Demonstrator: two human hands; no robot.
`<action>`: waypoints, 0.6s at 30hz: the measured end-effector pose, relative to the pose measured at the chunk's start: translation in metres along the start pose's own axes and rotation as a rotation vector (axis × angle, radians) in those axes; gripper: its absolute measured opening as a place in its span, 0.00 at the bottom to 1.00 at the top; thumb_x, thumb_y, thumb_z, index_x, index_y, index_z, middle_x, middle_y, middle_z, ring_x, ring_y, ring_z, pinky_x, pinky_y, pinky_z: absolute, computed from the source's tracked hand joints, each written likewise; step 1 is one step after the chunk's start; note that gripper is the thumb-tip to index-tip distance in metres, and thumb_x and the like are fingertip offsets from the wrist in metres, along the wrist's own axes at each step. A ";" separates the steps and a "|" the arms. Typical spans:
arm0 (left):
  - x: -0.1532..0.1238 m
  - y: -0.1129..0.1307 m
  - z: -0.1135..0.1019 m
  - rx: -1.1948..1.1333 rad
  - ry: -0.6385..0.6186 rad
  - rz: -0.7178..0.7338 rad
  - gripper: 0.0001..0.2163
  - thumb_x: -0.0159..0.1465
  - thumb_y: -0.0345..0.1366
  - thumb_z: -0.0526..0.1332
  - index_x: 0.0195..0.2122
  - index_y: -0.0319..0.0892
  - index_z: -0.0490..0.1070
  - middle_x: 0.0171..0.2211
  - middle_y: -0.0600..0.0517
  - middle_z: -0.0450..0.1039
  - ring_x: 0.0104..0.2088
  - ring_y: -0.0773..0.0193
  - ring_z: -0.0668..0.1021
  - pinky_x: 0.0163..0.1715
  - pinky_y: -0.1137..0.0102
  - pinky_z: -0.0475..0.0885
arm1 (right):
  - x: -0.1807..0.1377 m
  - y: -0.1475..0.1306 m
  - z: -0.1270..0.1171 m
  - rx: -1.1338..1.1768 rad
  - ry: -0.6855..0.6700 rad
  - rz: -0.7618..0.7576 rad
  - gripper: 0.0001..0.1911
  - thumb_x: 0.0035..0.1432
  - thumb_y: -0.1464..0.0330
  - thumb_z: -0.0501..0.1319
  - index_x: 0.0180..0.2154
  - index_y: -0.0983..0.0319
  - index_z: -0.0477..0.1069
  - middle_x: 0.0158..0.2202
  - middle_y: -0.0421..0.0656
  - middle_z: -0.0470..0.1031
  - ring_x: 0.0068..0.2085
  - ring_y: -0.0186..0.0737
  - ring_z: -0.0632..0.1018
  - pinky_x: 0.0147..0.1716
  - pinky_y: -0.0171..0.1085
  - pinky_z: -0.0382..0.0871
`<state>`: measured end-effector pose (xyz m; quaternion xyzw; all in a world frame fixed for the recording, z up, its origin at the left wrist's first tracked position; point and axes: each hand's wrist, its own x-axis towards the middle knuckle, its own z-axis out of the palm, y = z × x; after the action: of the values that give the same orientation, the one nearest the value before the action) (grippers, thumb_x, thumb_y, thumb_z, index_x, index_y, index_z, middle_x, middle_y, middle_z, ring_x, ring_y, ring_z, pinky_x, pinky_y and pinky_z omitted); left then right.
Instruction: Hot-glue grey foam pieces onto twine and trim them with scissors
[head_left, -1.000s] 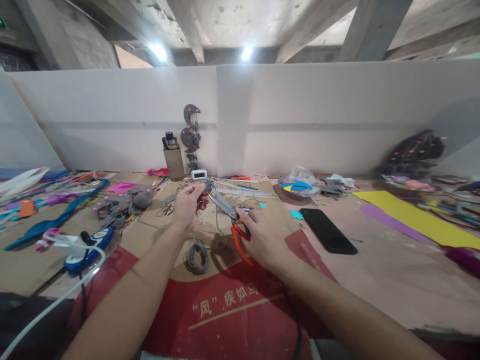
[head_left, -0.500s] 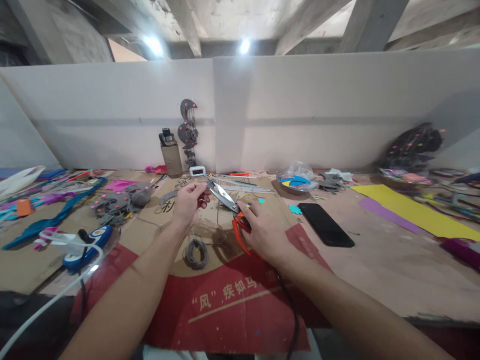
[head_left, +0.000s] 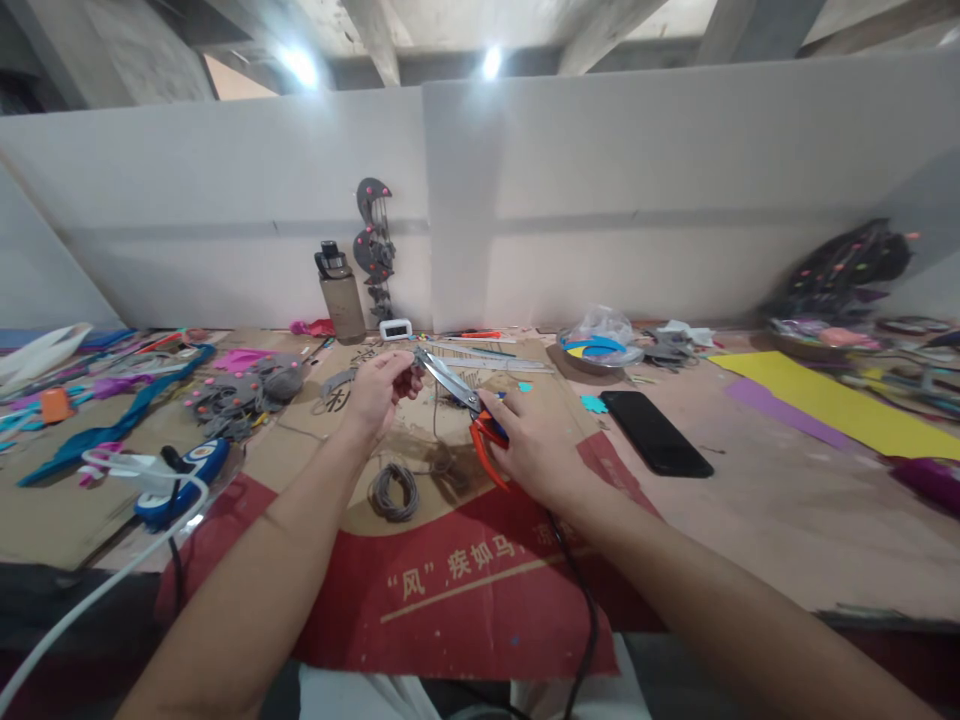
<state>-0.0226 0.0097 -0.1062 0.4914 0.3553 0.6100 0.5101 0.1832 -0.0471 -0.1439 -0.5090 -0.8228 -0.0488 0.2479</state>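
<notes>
Right hand (head_left: 532, 440): we find it wrapped round the red-orange handles of the scissors (head_left: 452, 383), which slant over the cardboard (head_left: 450, 650), probably so that the tips meet the other hand; how far the blades part, we cannot tell;

Left hand (head_left: 379, 395): thumb and forefinger pinched on a small grey piece (head_left: 418, 357) right at the scissor tips, we judge to steady it there; its shape is too blurred for us to list;

Coil of grey cord (head_left: 381, 495): on the cardboard between the forearms, wound, we suppose, against tangling;

Cardboard: spread under the work, in our view to spare the table (head_left: 765, 540);

Phone (head_left: 656, 433): flat, to the right, apart from both hands;

Bottle (head_left: 343, 308): upright near the wall (head_left: 600, 150), perhaps set back from stray elbows
</notes>
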 end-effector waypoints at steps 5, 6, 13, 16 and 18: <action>0.000 0.001 -0.001 0.010 -0.035 -0.026 0.08 0.52 0.37 0.63 0.24 0.36 0.69 0.22 0.51 0.70 0.19 0.71 0.69 0.17 0.75 0.60 | 0.000 0.005 0.004 0.011 0.044 -0.046 0.24 0.59 0.66 0.52 0.58 0.64 0.59 0.46 0.51 0.69 0.42 0.45 0.72 0.39 0.39 0.66; 0.000 0.002 -0.001 0.006 -0.040 -0.036 0.08 0.52 0.37 0.63 0.25 0.36 0.69 0.22 0.51 0.70 0.19 0.71 0.69 0.17 0.75 0.60 | 0.000 0.006 0.005 0.012 0.053 -0.055 0.24 0.59 0.66 0.52 0.57 0.64 0.59 0.46 0.51 0.69 0.42 0.45 0.72 0.39 0.39 0.66; 0.001 0.005 -0.002 0.001 -0.043 -0.102 0.08 0.51 0.37 0.63 0.25 0.36 0.68 0.20 0.52 0.69 0.19 0.71 0.69 0.16 0.75 0.60 | 0.000 0.009 0.006 -0.038 0.061 -0.097 0.25 0.59 0.67 0.53 0.57 0.64 0.59 0.43 0.51 0.69 0.38 0.43 0.72 0.34 0.38 0.65; 0.001 0.006 -0.002 0.013 -0.042 -0.124 0.08 0.51 0.37 0.63 0.25 0.36 0.68 0.20 0.52 0.69 0.18 0.71 0.69 0.16 0.75 0.59 | 0.000 0.010 0.006 -0.035 0.056 -0.100 0.25 0.59 0.67 0.53 0.57 0.64 0.59 0.44 0.51 0.69 0.38 0.44 0.72 0.35 0.38 0.65; 0.001 0.006 -0.002 0.022 -0.050 -0.118 0.09 0.51 0.37 0.63 0.25 0.36 0.68 0.20 0.52 0.69 0.18 0.71 0.69 0.17 0.75 0.59 | 0.000 0.009 0.006 -0.001 0.047 -0.089 0.24 0.59 0.67 0.54 0.57 0.64 0.59 0.44 0.50 0.69 0.39 0.43 0.72 0.36 0.37 0.65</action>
<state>-0.0267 0.0089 -0.1008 0.4904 0.3775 0.5624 0.5484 0.1891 -0.0406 -0.1506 -0.4708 -0.8386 -0.0723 0.2642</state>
